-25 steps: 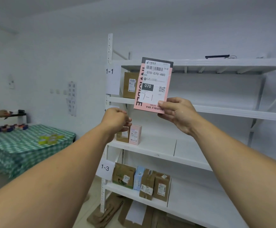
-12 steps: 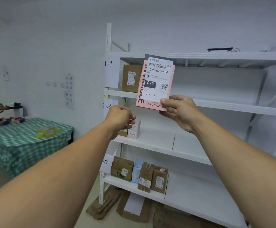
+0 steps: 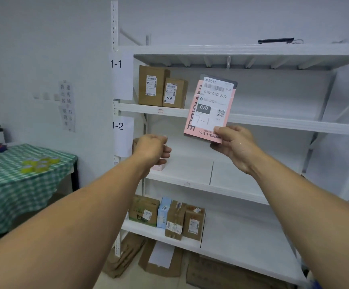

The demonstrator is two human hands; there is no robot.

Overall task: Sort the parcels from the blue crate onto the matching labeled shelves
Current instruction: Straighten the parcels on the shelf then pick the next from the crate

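Head view: pink parcel (image 3: 209, 109) at shelf (image 3: 154, 110) 1-1

The right hand (image 3: 235, 146) pinches the lower corner of the pink parcel, thumb on its labelled face. The parcel stands upright above the hand, across the front edge of the shelf marked 1-1. The left hand (image 3: 151, 148), fingers curled into a loose fist, hangs left of the right hand.

On the 1-1 shelf (image 3: 273, 122), a taller cardboard box (image 3: 151, 86) and a smaller cardboard box (image 3: 174, 92) fill the left end, touching. To their right the board lies open up to the tier above. The pink parcel (image 3: 210, 109), pinched by the right hand (image 3: 234, 147), stands upright before that shelf's front edge. The curled left hand (image 3: 150, 150) hangs before the 1-2 shelf (image 3: 190, 178), partly hiding a small pink box (image 3: 159, 167) at its left end.
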